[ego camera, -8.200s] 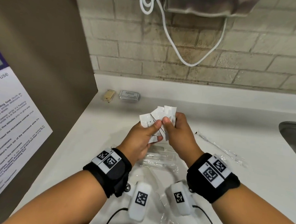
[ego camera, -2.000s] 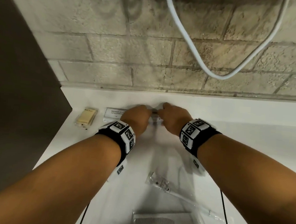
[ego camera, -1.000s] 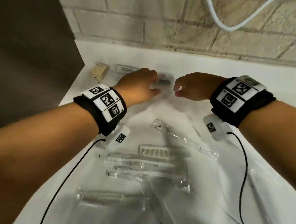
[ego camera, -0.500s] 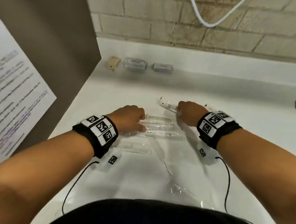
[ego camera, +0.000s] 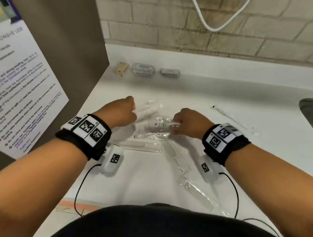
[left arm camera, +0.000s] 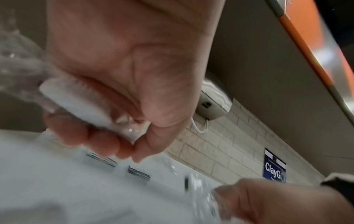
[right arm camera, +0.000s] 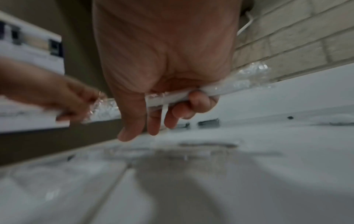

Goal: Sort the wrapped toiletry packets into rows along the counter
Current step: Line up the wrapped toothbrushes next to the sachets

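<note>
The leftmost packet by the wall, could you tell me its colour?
Tan, best seen from the head view.

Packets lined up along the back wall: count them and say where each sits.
3. Tan packet nearest the left corner, white labelled packet in the middle, grey packet on the right.

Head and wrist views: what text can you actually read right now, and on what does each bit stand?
"microwave use": heading on the poster at the left; its body text is too small and blurred.
"ClayG": blue wall sign, cut off, smaller print unreadable.
Middle packet at the backsplash: printed lines, illegible.
Wristband markers: codes only.
</note>
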A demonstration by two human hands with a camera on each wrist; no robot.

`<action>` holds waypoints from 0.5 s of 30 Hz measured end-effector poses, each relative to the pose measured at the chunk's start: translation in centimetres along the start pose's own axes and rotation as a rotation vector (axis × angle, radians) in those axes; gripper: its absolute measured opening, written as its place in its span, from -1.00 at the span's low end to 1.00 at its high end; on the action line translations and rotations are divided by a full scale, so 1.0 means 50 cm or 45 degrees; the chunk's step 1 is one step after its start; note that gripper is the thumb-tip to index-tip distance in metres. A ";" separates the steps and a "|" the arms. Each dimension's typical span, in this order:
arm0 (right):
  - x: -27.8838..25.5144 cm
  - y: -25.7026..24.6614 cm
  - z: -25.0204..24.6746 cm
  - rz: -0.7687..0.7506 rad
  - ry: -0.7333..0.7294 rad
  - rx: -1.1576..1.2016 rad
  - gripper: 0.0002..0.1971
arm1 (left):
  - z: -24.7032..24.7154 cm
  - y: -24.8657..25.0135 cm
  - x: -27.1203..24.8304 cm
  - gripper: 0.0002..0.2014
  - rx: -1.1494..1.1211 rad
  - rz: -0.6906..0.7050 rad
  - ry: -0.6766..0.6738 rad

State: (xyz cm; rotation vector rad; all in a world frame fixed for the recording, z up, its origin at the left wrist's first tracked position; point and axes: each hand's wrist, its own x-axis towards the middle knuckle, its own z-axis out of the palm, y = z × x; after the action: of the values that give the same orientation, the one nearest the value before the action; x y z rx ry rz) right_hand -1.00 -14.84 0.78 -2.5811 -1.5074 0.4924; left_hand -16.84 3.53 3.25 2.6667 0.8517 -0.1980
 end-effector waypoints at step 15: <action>-0.106 0.094 -0.059 0.367 0.178 0.246 -0.84 | 0.059 0.153 -0.119 -0.76 -0.134 0.645 -0.127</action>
State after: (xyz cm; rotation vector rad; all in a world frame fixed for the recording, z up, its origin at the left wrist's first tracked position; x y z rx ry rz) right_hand 1.48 -21.59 3.54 -2.6253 -0.9977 0.4484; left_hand -17.27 -6.58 3.94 2.6446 0.1360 -0.1535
